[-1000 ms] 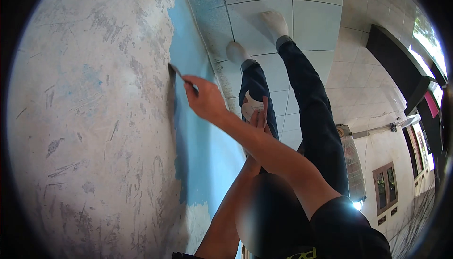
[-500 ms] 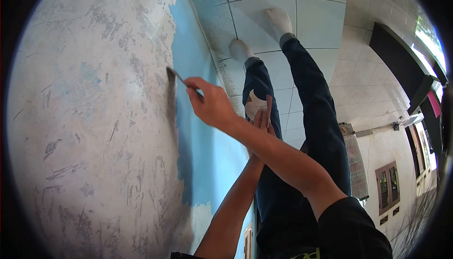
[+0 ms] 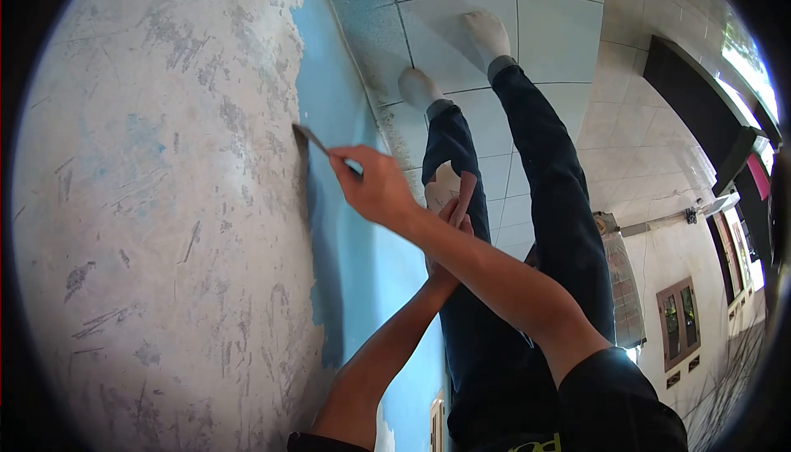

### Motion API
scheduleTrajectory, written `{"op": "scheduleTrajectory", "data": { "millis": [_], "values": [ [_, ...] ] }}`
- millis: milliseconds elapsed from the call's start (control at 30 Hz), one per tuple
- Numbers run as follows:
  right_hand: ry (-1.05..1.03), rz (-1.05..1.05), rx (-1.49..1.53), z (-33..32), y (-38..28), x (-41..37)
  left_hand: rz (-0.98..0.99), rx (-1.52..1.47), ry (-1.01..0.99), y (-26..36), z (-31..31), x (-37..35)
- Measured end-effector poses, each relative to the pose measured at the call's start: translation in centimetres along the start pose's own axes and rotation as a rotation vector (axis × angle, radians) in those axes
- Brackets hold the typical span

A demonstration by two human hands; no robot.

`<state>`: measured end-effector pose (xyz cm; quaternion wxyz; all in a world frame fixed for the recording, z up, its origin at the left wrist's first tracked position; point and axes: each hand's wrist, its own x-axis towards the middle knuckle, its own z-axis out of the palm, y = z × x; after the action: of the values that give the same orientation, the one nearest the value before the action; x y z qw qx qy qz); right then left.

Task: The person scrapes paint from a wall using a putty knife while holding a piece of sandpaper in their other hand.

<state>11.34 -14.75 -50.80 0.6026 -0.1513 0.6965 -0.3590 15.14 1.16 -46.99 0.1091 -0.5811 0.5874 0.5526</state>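
The right hand point(image 3: 377, 188) has its fingers pinching a scraper point(image 3: 311, 137), whose blade touches the wall point(image 3: 165, 205) at the edge of the blue paint point(image 3: 329, 98). The left hand point(image 3: 455, 209) rests on a knee point(image 3: 441, 184), fingers straight and pressed together.

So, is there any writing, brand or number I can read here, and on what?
On the shirt: yellow letters at the bottom edge, cut off, unreadable.
On the sack: a small mark, too blurred to read.
On the scraper, wall and jeans: no text seen.
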Motion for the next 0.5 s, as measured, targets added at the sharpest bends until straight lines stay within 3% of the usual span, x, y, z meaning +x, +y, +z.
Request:
{"op": "scheduleTrajectory", "data": {
  "millis": [133, 267, 500],
  "values": [
    [0.034, 0.030, -0.012, 0.8, 0.1, 3.6, 0.051, 0.002, -0.033, 1.1, -1.7, 0.4],
    [-0.089, 0.041, -0.007, -1.2, -1.5, -0.8, 0.018, -0.055, -0.047, -0.5, -0.8, -0.2],
    [0.041, 0.013, -0.034, 0.7, -0.2, 2.8, 0.012, 0.010, -0.108, 1.9, -3.1, 1.2]
  ]
}}
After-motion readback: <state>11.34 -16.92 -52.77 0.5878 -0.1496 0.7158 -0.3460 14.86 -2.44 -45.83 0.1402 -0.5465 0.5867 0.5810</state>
